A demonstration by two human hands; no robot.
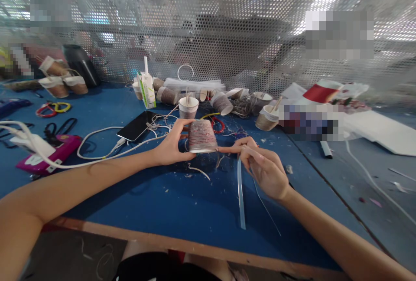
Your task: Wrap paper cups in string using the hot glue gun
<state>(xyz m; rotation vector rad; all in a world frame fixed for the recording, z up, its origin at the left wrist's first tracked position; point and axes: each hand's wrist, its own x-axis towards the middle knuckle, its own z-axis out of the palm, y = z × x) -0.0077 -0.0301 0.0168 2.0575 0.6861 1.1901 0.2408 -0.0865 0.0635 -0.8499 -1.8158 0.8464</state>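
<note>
Clear strip lies on the bench, nearest the person. Right hand: index fingertip at the rim of the twine-wrapped cup; cannot tell whether its thumb and other fingers pinch anything. Left hand: grip closed around the cup's side, mouth downward. Advisable: steady hold, light fingertip pressure, no squeezing that could dent the wall. Beyond: phone, then white-rimmed cup, upright.
</note>
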